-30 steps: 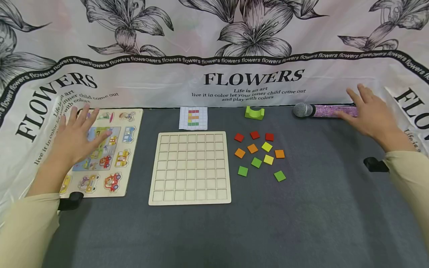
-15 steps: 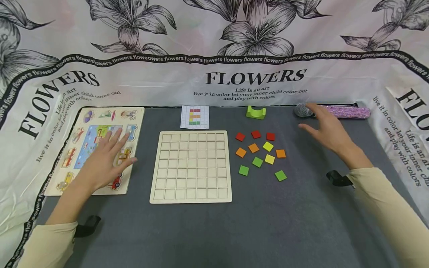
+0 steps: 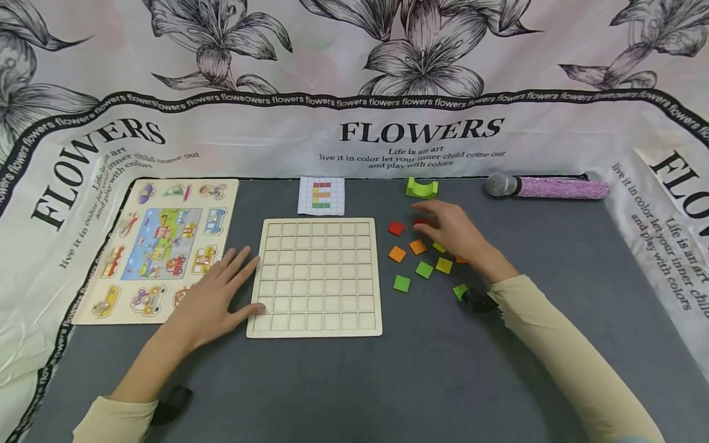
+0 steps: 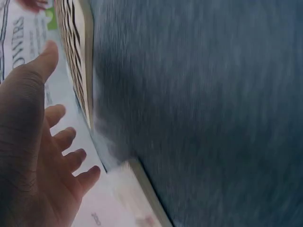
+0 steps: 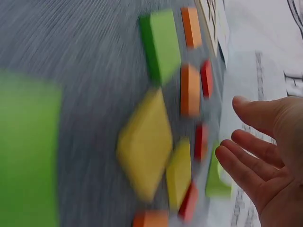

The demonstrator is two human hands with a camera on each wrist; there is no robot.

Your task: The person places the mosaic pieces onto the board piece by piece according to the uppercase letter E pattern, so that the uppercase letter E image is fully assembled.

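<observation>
My left hand (image 3: 213, 301) has its fingers spread at the left edge of a pale wooden grid board (image 3: 321, 278), the thumb over its lower left side. Over the coloured square tiles to the board's right hovers my right hand (image 3: 451, 227), thumb and fingers apart with nothing between them. Its fingertips are close over a red tile (image 3: 421, 221) that is partly hidden. Around it lie another red tile (image 3: 396, 228), orange tiles (image 3: 396, 253), yellow tiles (image 3: 444, 265) and green tiles (image 3: 401, 283). The right hand covers some tiles in the head view.
A wooden vehicle puzzle (image 3: 160, 246) lies left of the board. Behind the board is a small paper card (image 3: 321, 196) with a coloured pattern. A green arch-shaped block (image 3: 421, 188) and a pink glittery microphone (image 3: 554, 187) stand along the back by the printed cloth (image 3: 249, 135).
My left hand has come off the puzzle, rightward and nearer, to the grid board's edge. My right hand has swept left from the microphone to above the tiles.
</observation>
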